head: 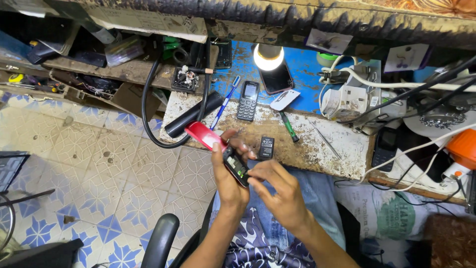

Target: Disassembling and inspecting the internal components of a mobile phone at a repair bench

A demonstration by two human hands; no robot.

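Observation:
My left hand (227, 174) holds a small black phone (235, 166) with its back off, and also pinches a red back cover (204, 135) between thumb and fingers. My right hand (274, 186) touches the lower end of the same phone with its fingertips. A black battery (266, 147) lies on the worn white bench (332, 149) just beyond my hands. Farther back sit a grey keypad phone (247, 100), a green-handled screwdriver (288, 126) and a blue pen (225, 102).
A lit bulb (268, 56) shines over a dark smartphone (276, 79). A black cylinder (193, 114) and looping cable (148, 119) lie left. White power adapters (347, 99) and wires crowd the right. Tiled floor (89, 164) and chair arm (161, 238) sit lower left.

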